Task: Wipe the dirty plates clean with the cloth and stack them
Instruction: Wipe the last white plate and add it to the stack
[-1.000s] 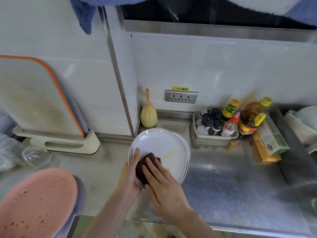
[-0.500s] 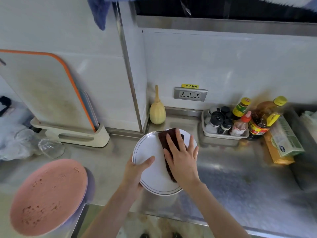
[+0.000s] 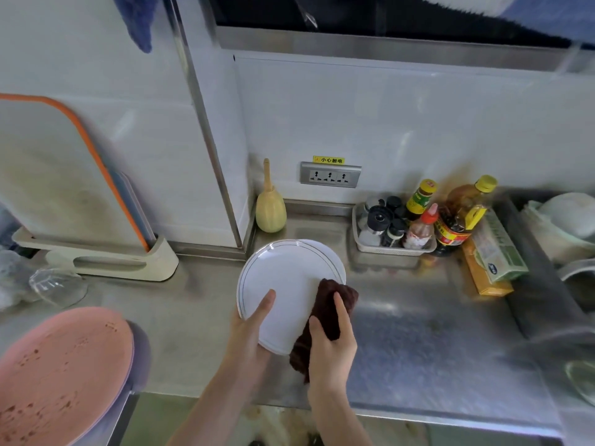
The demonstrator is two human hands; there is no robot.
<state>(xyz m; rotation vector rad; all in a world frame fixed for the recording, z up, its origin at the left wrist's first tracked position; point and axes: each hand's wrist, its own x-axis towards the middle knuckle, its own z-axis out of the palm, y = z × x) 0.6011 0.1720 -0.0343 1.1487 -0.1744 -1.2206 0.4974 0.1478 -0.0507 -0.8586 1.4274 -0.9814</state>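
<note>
Wiping step nearly done: left hand (image 3: 249, 329) grips round white line-rimmed plate (image 3: 283, 278) on steel counter (image 3: 418, 333), right hand (image 3: 331, 346) clutches dark brown cloth (image 3: 335, 297) at plate's right edge. Next, judged: speckled pink plate (image 3: 61, 375) needs wiping.

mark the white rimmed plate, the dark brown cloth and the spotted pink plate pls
White round plate with thin dark rim lines (image 3: 283, 278), head view: bare centre of its face.
Dark brown wiping cloth (image 3: 338, 296), head view: upper folded end.
Pink round plate with brown spots (image 3: 61, 371), head view: middle of its face.
</note>
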